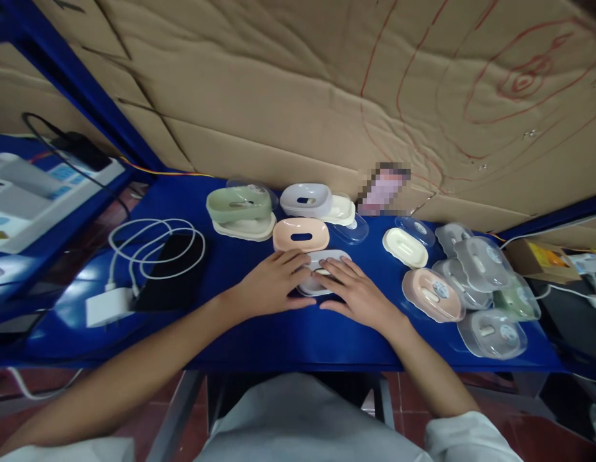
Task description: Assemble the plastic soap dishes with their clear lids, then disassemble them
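Note:
A pale grey soap dish (321,269) lies on the blue table in front of me, partly hidden under my fingers. My left hand (281,282) wraps over its left side, fingers on top and thumb along the front edge. From the other side my right hand (358,289) holds it, its fingers spread across the top and its thumb near the front. Whether a clear lid is on this dish I cannot tell. Just behind it sits a peach soap dish top (283,240) with a slot in its middle.
Behind stand a green soap dish (221,208), a lavender tray (290,204) and cream bases (406,248). Several lidded dishes are piled at right, including a peach one (423,301). To the left are a white charger (109,307), its coiled cable and a black pad (175,282). Cardboard (259,96) walls the back.

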`<action>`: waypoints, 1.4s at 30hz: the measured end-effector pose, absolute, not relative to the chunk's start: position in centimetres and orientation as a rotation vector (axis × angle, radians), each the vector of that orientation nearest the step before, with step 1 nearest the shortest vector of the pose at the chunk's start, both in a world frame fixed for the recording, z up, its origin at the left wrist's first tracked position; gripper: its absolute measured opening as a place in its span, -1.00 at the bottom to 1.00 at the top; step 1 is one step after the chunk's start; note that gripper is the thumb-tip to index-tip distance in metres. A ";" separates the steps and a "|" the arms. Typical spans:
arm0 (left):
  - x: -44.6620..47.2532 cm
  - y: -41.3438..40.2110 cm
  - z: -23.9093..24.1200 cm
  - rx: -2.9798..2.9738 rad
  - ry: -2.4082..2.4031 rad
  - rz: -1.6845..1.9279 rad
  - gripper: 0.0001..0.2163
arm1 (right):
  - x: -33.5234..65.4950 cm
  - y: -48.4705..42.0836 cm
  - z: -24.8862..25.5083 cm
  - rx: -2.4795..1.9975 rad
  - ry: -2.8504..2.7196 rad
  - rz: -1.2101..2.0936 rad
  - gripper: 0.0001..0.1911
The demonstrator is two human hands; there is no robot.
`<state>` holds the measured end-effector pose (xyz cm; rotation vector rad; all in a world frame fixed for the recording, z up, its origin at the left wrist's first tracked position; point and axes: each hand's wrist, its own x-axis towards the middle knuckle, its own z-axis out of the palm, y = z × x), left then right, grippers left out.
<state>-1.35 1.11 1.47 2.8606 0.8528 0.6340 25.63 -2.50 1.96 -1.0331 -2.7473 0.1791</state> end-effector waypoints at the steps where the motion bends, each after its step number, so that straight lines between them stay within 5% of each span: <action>1: -1.7 1.7 1.8 2.821 0.928 0.702 -0.75 | 25.6 -2.5 1.9 -1.038 -2.738 0.180 -0.35; 5: -4.1 5.8 3.4 2.633 1.595 0.896 -0.76 | 25.5 -2.5 1.9 -1.038 -2.703 0.180 -0.43; 9: -6.7 9.9 3.7 2.642 1.817 0.716 -0.48 | 25.4 -2.6 1.7 -1.046 -2.688 0.160 -0.46; 13: -7.3 11.1 2.6 2.535 1.720 0.747 -0.61 | 25.3 -2.8 1.6 -1.039 -2.665 0.168 -0.46; 18: -6.0 8.7 3.4 2.274 1.595 1.320 -0.59 | 25.3 -2.8 1.8 -1.036 -2.639 0.213 -0.41; 24: -2.1 2.6 5.1 2.138 0.778 1.254 -0.56 | 26.6 -2.3 2.3 -1.134 -2.075 0.257 0.02; 32: -0.8 0.8 3.6 1.803 0.536 1.027 -0.45 | 27.2 -2.0 2.7 -0.918 -2.033 0.899 -0.20; 42: 0.2 1.4 1.7 2.516 0.680 0.831 -0.41 | 28.4 -1.4 3.6 -1.164 -2.403 0.609 -0.42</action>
